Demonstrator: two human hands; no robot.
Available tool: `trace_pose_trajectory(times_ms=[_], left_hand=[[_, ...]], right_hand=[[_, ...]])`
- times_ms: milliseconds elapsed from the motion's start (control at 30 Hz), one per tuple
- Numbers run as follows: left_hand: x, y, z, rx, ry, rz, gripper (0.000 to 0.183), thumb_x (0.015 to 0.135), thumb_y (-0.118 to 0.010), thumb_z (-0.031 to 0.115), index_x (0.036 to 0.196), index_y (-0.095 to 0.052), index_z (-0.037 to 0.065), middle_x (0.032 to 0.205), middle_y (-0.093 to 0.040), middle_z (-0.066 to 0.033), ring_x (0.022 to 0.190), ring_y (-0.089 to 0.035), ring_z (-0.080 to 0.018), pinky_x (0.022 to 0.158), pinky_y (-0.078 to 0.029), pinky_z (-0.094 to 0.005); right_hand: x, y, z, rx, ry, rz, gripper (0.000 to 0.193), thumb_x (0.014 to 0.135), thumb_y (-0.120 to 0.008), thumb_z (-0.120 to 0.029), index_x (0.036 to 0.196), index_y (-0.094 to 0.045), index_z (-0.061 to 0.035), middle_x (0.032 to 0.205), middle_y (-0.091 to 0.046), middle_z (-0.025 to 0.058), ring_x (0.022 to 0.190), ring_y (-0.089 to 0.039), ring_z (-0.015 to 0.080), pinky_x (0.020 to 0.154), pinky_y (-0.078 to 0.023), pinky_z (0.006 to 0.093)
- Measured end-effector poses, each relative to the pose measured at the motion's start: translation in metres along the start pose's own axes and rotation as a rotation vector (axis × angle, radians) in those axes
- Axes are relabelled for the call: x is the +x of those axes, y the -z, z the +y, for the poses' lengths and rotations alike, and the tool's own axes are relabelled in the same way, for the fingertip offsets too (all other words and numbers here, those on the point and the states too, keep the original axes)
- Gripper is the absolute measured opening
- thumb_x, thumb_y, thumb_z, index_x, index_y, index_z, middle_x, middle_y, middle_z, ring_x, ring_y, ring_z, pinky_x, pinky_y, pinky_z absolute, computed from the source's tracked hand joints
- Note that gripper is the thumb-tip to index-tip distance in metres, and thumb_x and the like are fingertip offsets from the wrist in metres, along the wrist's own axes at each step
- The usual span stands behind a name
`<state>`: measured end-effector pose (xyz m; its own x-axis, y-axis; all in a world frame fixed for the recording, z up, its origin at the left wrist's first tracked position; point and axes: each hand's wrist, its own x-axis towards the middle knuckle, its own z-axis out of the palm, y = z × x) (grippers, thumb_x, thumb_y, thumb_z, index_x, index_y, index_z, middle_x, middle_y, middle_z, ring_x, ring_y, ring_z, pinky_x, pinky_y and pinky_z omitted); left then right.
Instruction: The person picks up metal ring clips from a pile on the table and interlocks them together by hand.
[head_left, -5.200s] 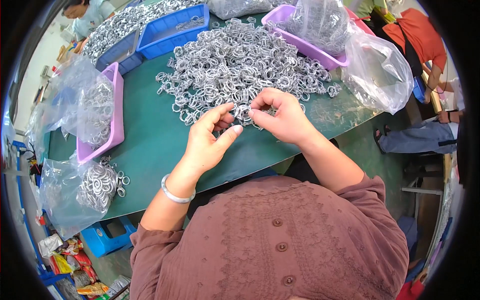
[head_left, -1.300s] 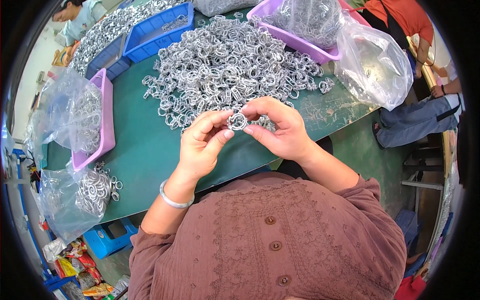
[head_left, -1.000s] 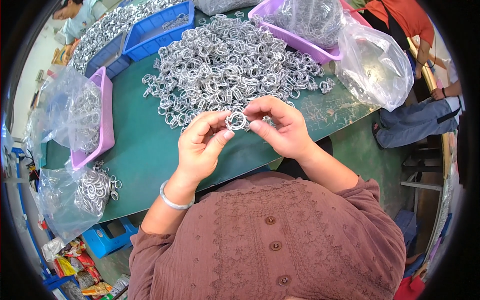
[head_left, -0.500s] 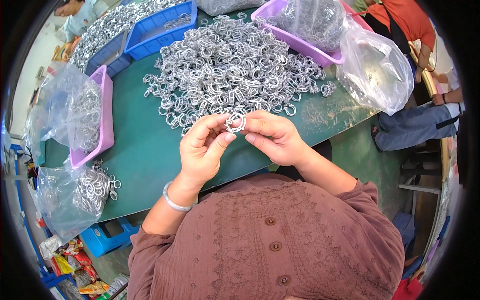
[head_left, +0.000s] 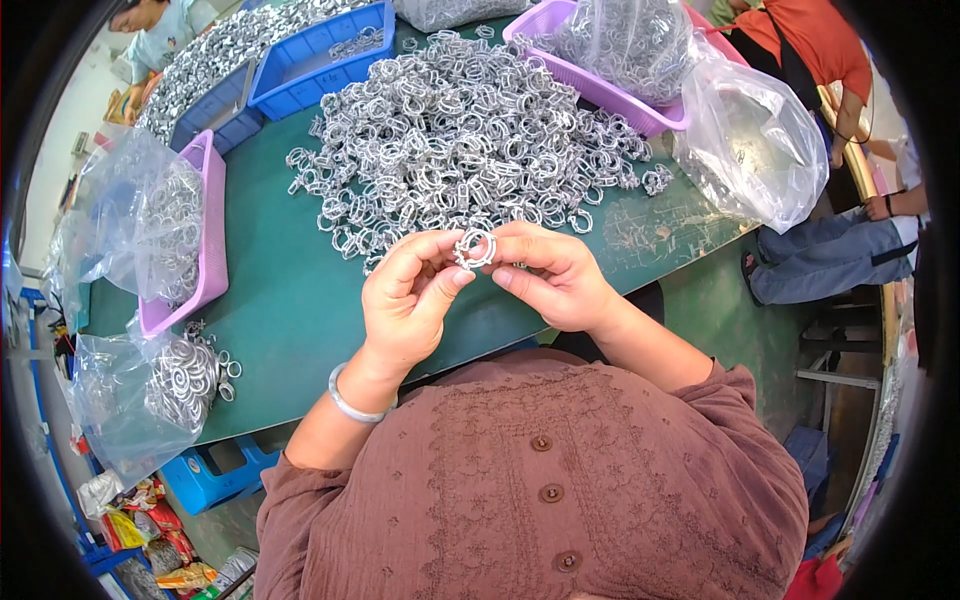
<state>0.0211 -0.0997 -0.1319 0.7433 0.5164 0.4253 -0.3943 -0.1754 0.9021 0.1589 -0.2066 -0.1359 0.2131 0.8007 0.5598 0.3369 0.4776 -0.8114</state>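
Between the fingertips of both hands is a silvery metal ring part (head_left: 475, 248) with small lugs around its rim. My left hand (head_left: 408, 295) pinches its left side between thumb and fingers. On the other side, my right hand (head_left: 552, 278) grips it with thumb and forefinger. Just beyond my fingers, a large heap of similar ring parts (head_left: 450, 140) covers the middle of the green table (head_left: 270, 300). Whether a second small piece sits in my left fingers is hidden.
Left stands a pink basket (head_left: 212, 250) with a bag of parts; below it, a clear bag (head_left: 130, 390) holds flat rings. Blue trays (head_left: 300, 85) stand at the back left. Back right are a purple basket (head_left: 600, 95) and a plastic bag (head_left: 755, 140). Other people work beyond.
The ring part has turned slightly and shifted a little to the right in my fingers. Both hands keep their hold; the heap looks the same.
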Motion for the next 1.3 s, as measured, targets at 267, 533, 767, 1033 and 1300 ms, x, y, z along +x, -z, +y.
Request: trace_pose_trajectory(times_ms=[267, 533, 767, 1033, 1300], left_hand=[[-0.001, 0.001, -0.001, -0.137, 0.132, 0.017, 0.027, 0.079, -0.056, -0.002, 0.105, -0.052, -0.003, 0.092, -0.056, -0.0068, 0.08, -0.055, -0.0116, 0.071, -0.046, -0.0227], [0.0, 0.006, -0.002, -0.543, 0.538, 0.022, 0.024, 0.084, -0.053, 0.011, 0.106, -0.053, 0.0, 0.088, -0.06, -0.0078, 0.074, -0.057, -0.0137, 0.067, -0.047, -0.0245], [-0.002, 0.006, -0.004, -0.669, 0.616, 0.004, 0.022, 0.086, -0.051, 0.013, 0.104, -0.054, 0.001, 0.084, -0.06, -0.0071, 0.072, -0.057, -0.0144, 0.066, -0.046, -0.0256], [-0.002, 0.005, -0.003, -0.683, 0.639, -0.014, 0.024, 0.087, -0.049, 0.019, 0.102, -0.055, 0.001, 0.083, -0.06, -0.0067, 0.071, -0.056, -0.0133, 0.065, -0.046, -0.0254], [-0.003, 0.004, -0.001, -0.694, 0.651, -0.001, 0.025, 0.089, -0.046, 0.021, 0.099, -0.057, 0.001, 0.08, -0.06, -0.0071, 0.069, -0.055, -0.0128, 0.063, -0.045, -0.0252]], right_hand=[[-0.004, 0.002, -0.003, 0.129, -0.211, 0.043, 0.023, 0.078, -0.054, 0.002, 0.101, -0.056, -0.0009, 0.089, -0.058, 0.0063, 0.081, -0.055, 0.0135, 0.069, -0.044, 0.0255], [0.006, 0.005, -0.009, -0.05, -0.138, 0.097, 0.022, 0.078, -0.055, 0.001, 0.099, -0.057, -0.0013, 0.087, -0.058, 0.0067, 0.079, -0.056, 0.0131, 0.067, -0.045, 0.0239], [0.007, 0.005, -0.01, -0.073, -0.125, 0.121, 0.019, 0.077, -0.056, 0.001, 0.096, -0.058, -0.0006, 0.087, -0.059, 0.008, 0.077, -0.056, 0.014, 0.067, -0.045, 0.0244], [0.005, 0.005, -0.009, -0.083, -0.142, 0.119, 0.018, 0.077, -0.056, 0.001, 0.094, -0.059, -0.0002, 0.086, -0.059, 0.0076, 0.074, -0.056, 0.0127, 0.064, -0.044, 0.0231], [0.005, 0.004, -0.011, -0.068, -0.15, 0.131, 0.017, 0.077, -0.056, 0.001, 0.094, -0.059, -0.0002, 0.085, -0.059, 0.0071, 0.075, -0.055, 0.0122, 0.064, -0.044, 0.0228]])
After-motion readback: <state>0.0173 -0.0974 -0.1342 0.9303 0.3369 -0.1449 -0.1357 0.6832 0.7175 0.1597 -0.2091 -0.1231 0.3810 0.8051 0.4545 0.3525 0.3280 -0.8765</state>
